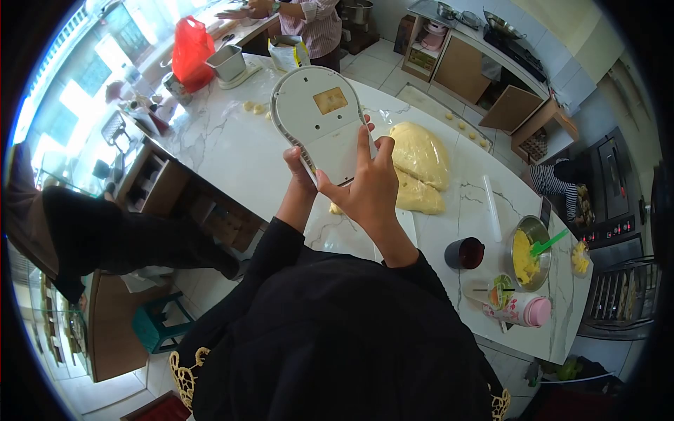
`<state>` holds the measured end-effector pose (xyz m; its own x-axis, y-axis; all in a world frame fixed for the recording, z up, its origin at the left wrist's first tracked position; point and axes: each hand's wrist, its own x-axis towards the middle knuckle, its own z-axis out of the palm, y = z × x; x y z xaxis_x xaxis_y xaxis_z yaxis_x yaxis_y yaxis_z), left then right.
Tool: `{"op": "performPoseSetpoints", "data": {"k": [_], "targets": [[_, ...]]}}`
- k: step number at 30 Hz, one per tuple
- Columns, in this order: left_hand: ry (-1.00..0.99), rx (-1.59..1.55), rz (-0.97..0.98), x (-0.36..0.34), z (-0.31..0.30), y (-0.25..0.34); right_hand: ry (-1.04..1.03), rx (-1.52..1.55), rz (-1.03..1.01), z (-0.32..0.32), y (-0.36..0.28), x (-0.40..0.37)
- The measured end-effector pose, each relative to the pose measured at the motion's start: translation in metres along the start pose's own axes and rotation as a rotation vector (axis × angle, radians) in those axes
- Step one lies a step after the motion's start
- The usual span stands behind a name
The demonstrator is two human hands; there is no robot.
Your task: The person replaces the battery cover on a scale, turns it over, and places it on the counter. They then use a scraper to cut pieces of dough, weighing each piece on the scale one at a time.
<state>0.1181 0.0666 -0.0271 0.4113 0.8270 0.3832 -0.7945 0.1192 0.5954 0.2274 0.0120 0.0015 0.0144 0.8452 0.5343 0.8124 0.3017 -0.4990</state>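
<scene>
A white kitchen scale [326, 137], seemingly with its underside facing me, is raised above the table. It has a small rectangular opening with yellowish color in it. My left hand [300, 172] grips its lower left edge. On the right side, my right hand [371, 184] holds the scale with the index finger stretched along its edge. Behind my right hand, a large pale yellow dough [421, 158] lies under clear plastic, divided into sections. Small dough balls [256, 108] sit beyond the scale, partly hidden by it.
The marble table [217, 147] carries a dark cup [465, 253], a metal bowl [539, 242] of yellow filling with a green spatula [551, 241], a pink-lidded bottle [535, 311] and a red bag [192, 56]. One person [319, 28] works at the back; others stand left and right.
</scene>
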Motion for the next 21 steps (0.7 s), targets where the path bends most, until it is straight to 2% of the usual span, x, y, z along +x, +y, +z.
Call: {"op": "performPoseSetpoints", "data": {"k": [6, 9, 11, 12, 14, 15, 16, 17, 19, 21], "targets": [[-0.001, 0.054, 0.036, 0.004, 0.008, -0.002, 0.042, -0.027, -0.003, 0.004, 0.000, 0.002], [-0.018, -0.036, 0.067, 0.003, 0.008, -0.007, 0.015, -0.062, 0.020, 0.002, -0.003, 0.004], [0.126, 0.020, 0.107, 0.003, 0.011, -0.006, -0.009, -0.065, 0.042, -0.001, -0.003, 0.007], [0.128, 0.020, 0.106, 0.002, 0.008, -0.007, 0.014, -0.134, 0.001, -0.003, -0.001, 0.007], [0.359, -0.043, 0.126, 0.002, -0.001, -0.009, 0.033, -0.202, -0.044, -0.009, 0.004, 0.006], [0.360, -0.045, 0.131, 0.004, 0.005, -0.005, 0.119, -0.191, -0.111, -0.014, 0.006, 0.006], [0.313, -0.088, 0.141, 0.005, 0.013, 0.000, 0.204, -0.179, -0.176, -0.018, 0.009, 0.006], [0.265, -0.129, 0.150, 0.006, 0.018, 0.001, 0.202, -0.179, -0.178, -0.020, 0.017, 0.005], [0.226, -0.212, 0.172, 0.008, 0.008, 0.001, 0.199, -0.067, -0.464, -0.023, 0.028, 0.005], [-0.120, -0.723, 0.144, 0.007, 0.004, -0.001, 0.152, -0.019, -0.519, -0.021, 0.032, 0.006]]}}
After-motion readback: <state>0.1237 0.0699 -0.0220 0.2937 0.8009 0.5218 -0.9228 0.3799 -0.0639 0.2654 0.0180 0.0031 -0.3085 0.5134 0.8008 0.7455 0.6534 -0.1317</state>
